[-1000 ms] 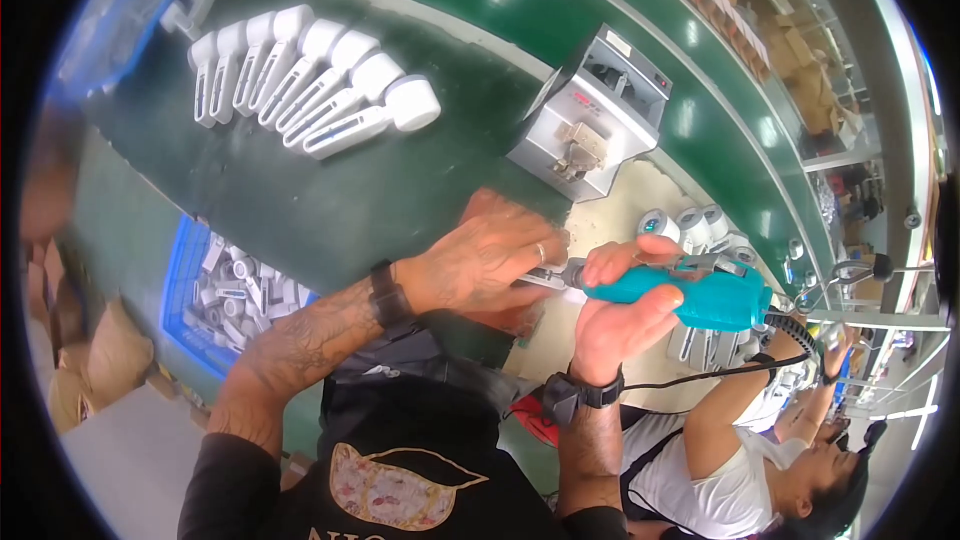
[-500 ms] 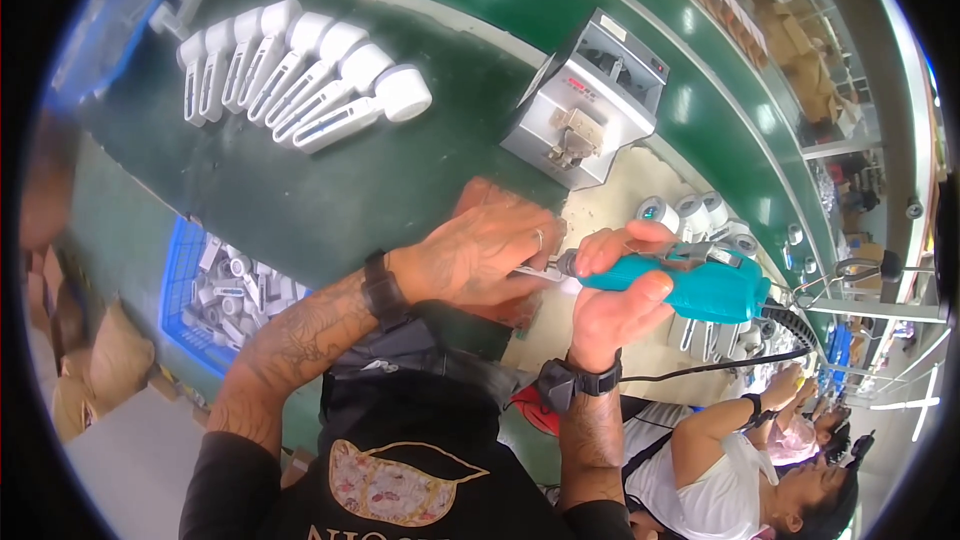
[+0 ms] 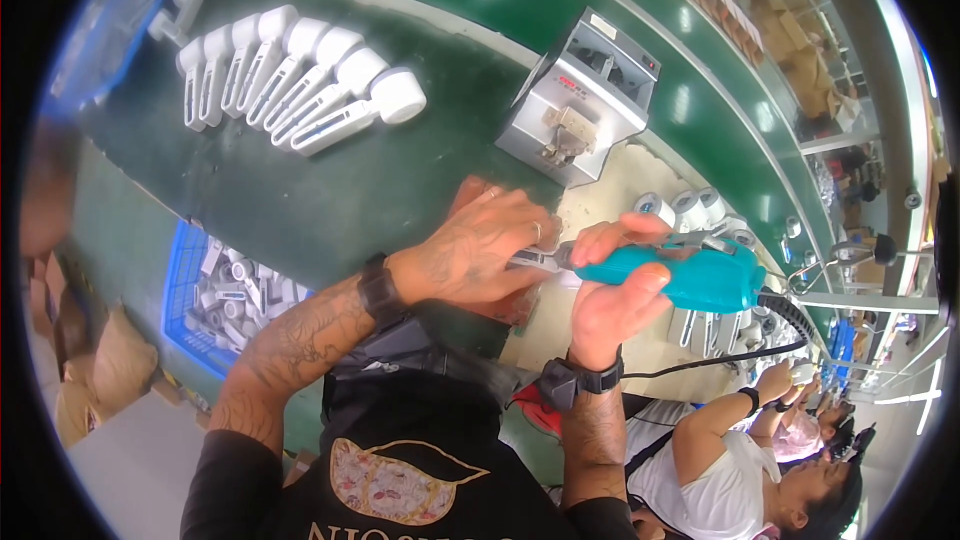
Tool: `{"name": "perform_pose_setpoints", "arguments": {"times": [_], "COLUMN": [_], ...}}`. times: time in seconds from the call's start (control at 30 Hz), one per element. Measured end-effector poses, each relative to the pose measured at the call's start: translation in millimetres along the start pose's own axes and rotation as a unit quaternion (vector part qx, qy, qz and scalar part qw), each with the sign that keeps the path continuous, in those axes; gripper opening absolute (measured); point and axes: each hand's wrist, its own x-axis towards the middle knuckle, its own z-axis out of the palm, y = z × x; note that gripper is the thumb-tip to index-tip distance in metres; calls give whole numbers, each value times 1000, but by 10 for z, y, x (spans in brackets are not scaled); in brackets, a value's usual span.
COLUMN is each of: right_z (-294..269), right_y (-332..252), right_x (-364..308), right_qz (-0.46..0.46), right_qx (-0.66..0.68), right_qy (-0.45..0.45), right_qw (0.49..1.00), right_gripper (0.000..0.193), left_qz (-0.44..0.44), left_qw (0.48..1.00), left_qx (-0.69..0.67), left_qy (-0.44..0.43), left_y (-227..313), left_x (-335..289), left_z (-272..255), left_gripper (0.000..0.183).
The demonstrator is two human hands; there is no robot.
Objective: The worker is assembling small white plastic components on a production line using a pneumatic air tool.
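Note:
My right hand grips a teal electric screwdriver, held nearly level with its tip pointing left. That tip meets a whitish plastic part under my left hand. The fingers of my left hand close over this part and hide most of it, so its full shape is unclear. Beneath that hand lies a reddish-brown pad at the edge of the dark green table. A black cable runs from the back of the screwdriver.
White long-handled plastic pieces fan out at the far left. A grey metal machine stands behind my hands. More white pieces lie to the right. A blue basket of parts sits lower left. A co-worker works at lower right.
The fingers of my left hand have shifted slightly on the part, and the screwdriver has moved a little left. The co-worker's hands now hold something white.

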Motion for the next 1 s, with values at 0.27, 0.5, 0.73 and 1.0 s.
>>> {"name": "perform_pose_setpoints", "arguments": {"times": [0.27, 0.5, 0.73, 1.0], "right_z": [58, 324, 349, 233], "right_y": [0, 357, 586, 211], "right_x": [576, 1006, 1009, 695], "right_qz": [-74, -37, -29, 50], "right_qx": [-1, -65, -48, -7], "right_qy": [-9, -25, -20, -9], "right_qw": [997, 997, 998, 999], "right_gripper": [64, 30, 27, 29], "left_qz": [-39, 44, 21, -34], "left_qw": [992, 990, 988, 989], "left_qx": [79, 134, 143, 138], "left_qy": [-89, -29, -49, -41], "left_y": [-84, -37, -78, -123], "left_x": [115, -41, 35, 32], "left_z": [-225, -83, -117, -131], "left_gripper": [37, 44, 44, 43]}}
